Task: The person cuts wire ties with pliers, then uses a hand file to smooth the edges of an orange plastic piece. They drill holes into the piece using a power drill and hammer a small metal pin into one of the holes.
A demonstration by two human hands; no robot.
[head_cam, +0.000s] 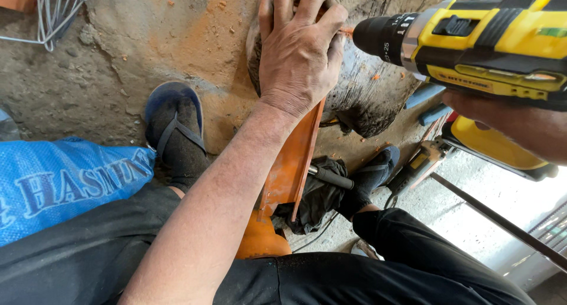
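Observation:
My left hand [300, 51] presses flat on the top end of an orange metal bar [292, 163], holding it against a dark log block [366, 95]. My right hand [508, 119], seen mostly as a forearm at the right edge, grips a yellow and black cordless drill [472, 39]. The drill's bit points left and meets the bar just beside my left fingers, where orange shavings lie. The bar runs down between my knees. My fingers hide the drilling spot.
Both my feet wear dark socks in blue sandals [174, 119] on a dusty concrete floor. A blue woven sack [59, 181] lies at left, a wire rack [56, 9] at top left. A black cloth [316, 195], a yellow case [496, 148] and a steel rod [502, 222] lie at right.

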